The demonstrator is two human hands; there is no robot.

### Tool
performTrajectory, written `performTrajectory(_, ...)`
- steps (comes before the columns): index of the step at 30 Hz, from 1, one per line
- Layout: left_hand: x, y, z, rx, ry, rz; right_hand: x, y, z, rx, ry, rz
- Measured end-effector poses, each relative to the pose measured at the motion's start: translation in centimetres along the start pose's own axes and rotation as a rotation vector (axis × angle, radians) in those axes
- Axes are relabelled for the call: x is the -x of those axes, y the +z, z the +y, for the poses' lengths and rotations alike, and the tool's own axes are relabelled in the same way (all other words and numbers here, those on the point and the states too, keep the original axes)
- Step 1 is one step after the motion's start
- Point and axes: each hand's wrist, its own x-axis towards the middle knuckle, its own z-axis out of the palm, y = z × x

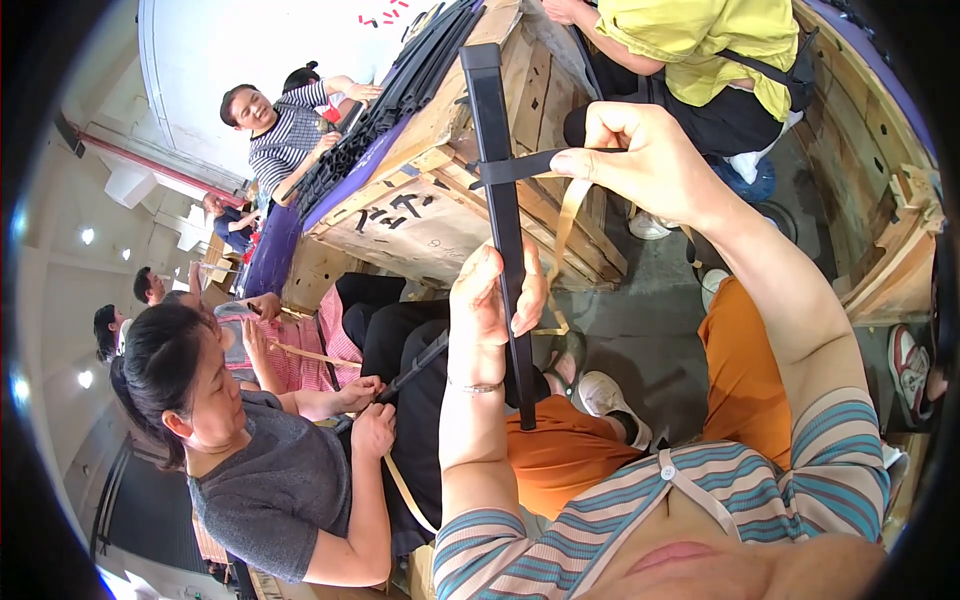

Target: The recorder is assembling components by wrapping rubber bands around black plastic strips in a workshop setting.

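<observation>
My left hand is closed round the lower middle of a long black rectangular tube, which stands nearly upright before me, its lower end by my orange trousers. A black strip crosses the tube's upper part, a short end sticking out on the left. On the right, my right hand pinches the strip between thumb and fingers, and it runs taut from there to the tube. From beside that hand hangs a narrow tan strip, trailing down behind the tube; where it joins the black strip I cannot make out.
A wooden crate stands ahead, with a pile of black tubes on purple cloth. Close on my left a co-worker in grey handles a similar black tube. Another person in yellow sits ahead right, near a second wooden crate.
</observation>
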Motion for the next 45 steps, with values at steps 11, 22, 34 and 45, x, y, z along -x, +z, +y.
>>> performTrajectory(11, -1.2, 0.8, -0.9, -0.111, 0.01, 0.065, -0.3, -0.2, -1.0, -0.122, 0.06, -0.146)
performTrajectory(22, -1.5, 1.0, -2.5, -0.248, 0.033, 0.237, -0.6, 0.2, -0.1, 0.06, -0.019, -0.078)
performTrajectory(34, -1.1, 4.7, -1.4, 0.066, 0.324, -0.135, -1.4, 1.7, 5.2, -0.683, 0.719, 0.161)
performTrajectory(45, 0.6, 4.0, -1.4, 0.538, 0.088, -0.153, -2.2, 5.5, -3.0, -0.985, 0.449, -0.22)
